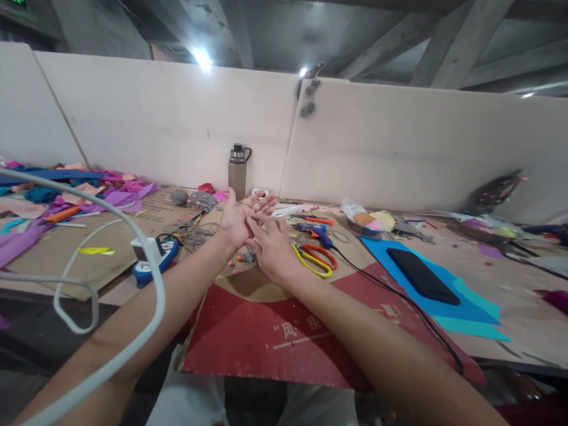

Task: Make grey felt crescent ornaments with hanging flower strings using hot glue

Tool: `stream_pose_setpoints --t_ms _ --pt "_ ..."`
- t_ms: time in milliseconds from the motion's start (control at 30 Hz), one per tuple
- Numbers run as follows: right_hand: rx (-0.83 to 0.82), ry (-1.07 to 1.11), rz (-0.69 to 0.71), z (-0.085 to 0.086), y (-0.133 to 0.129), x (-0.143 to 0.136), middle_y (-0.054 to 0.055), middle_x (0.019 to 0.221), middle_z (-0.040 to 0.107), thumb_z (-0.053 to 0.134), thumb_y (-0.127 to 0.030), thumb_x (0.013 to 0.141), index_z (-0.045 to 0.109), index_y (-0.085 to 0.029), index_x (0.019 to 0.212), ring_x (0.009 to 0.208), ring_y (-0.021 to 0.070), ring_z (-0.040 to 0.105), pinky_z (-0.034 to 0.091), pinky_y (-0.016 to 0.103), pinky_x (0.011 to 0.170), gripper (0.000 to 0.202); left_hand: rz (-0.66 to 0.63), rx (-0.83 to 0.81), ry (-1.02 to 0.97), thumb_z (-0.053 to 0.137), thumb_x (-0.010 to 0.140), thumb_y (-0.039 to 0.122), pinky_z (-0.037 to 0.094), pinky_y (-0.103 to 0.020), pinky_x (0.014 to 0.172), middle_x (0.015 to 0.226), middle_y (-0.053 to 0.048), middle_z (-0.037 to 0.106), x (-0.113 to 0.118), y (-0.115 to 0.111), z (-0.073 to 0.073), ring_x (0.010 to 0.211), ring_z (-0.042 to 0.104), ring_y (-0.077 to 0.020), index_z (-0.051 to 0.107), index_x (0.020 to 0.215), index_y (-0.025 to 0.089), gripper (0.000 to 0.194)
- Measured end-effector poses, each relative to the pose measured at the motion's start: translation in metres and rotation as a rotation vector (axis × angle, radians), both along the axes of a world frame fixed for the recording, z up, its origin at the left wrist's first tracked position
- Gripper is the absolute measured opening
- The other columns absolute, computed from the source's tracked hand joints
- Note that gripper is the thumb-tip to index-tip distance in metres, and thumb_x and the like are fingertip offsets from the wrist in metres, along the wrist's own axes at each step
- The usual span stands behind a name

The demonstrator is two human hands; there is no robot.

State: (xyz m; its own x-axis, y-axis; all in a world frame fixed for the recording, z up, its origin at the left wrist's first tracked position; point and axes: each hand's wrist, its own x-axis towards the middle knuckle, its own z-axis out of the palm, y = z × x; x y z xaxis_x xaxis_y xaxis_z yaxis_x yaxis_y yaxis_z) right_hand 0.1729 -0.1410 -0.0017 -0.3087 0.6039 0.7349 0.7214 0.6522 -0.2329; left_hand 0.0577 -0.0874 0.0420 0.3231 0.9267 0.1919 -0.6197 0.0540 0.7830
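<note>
My left hand (239, 220) is held palm up above the table, its fingers stretched out. Against that palm rest the fingertips of my right hand (275, 251), with its index finger and thumb apart. No object shows in either hand, though the spot where they meet is partly covered. Just right of my right hand lie scissors with yellow and orange handles (320, 260). Behind them is a blue glue gun (317, 232) with a black cord. Small pink and grey bits (248, 258) lie below my hands on the red and brown cardboard (248, 331).
A bottle (237, 174) stands by the white partition (177, 112). White cable (157, 284) loops across the left foreground near a blue power strip (155, 266). Coloured scraps (115, 189) pile up at left. At right, a black phone (421, 275) lies on blue sheets (470, 310).
</note>
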Motion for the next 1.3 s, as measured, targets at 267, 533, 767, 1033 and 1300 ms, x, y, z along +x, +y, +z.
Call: stream_pose_setpoints --t_ms 267,533,767,1033,1300 --pt "0.02 -0.178 0.064 0.001 -0.004 -0.015 0.011 0.147 0.04 0.034 -0.043 0.095 0.04 -0.015 0.141 0.138 0.0228 0.027 0.023 0.043 0.111 0.055 0.132 0.071 -0.046 0.027 0.086 0.068 0.051 -0.034 0.086 0.116 -0.014 0.064 -0.007 0.0 0.001 0.116 0.056 -0.0238 0.059 0.11 0.016 0.065" --pt "0.001 -0.26 0.11 -0.003 -0.007 -0.009 0.011 0.15 0.034 0.03 -0.045 0.096 0.031 -0.017 0.145 0.141 0.0202 0.025 0.016 0.045 0.112 0.057 0.134 0.074 -0.078 0.01 0.087 0.069 0.051 -0.032 0.085 0.127 -0.014 0.058 -0.011 -0.004 0.006 0.117 0.056 -0.0223 0.056 0.117 0.015 0.077" --pt "0.002 -0.241 0.004 -0.004 -0.004 -0.008 0.013 0.151 0.031 0.029 -0.048 0.095 0.026 -0.018 0.147 0.142 0.0217 0.021 0.008 0.049 0.113 0.06 0.107 0.083 -0.086 0.024 0.084 0.072 0.051 -0.036 0.082 0.117 -0.014 0.063 -0.01 -0.004 0.004 0.114 0.056 -0.0249 0.058 0.114 0.016 0.072" --pt "0.017 -0.236 0.064 -0.004 -0.004 -0.011 0.013 0.151 0.03 0.024 -0.052 0.095 0.025 -0.016 0.148 0.142 0.0215 0.022 0.012 0.047 0.112 0.063 0.032 0.073 -0.164 0.02 0.086 0.069 0.051 -0.036 0.085 0.118 -0.014 0.062 -0.008 -0.003 0.002 0.116 0.054 -0.0247 0.059 0.11 0.014 0.072" --pt "0.012 -0.267 0.098 -0.004 -0.007 -0.009 0.012 0.151 0.032 0.024 -0.051 0.096 0.027 -0.017 0.147 0.141 0.0223 0.024 0.012 0.046 0.112 0.061 0.114 0.092 -0.135 0.02 0.084 0.072 0.05 -0.037 0.087 0.121 -0.013 0.061 -0.012 0.001 0.003 0.119 0.053 -0.0245 0.057 0.11 0.018 0.071"
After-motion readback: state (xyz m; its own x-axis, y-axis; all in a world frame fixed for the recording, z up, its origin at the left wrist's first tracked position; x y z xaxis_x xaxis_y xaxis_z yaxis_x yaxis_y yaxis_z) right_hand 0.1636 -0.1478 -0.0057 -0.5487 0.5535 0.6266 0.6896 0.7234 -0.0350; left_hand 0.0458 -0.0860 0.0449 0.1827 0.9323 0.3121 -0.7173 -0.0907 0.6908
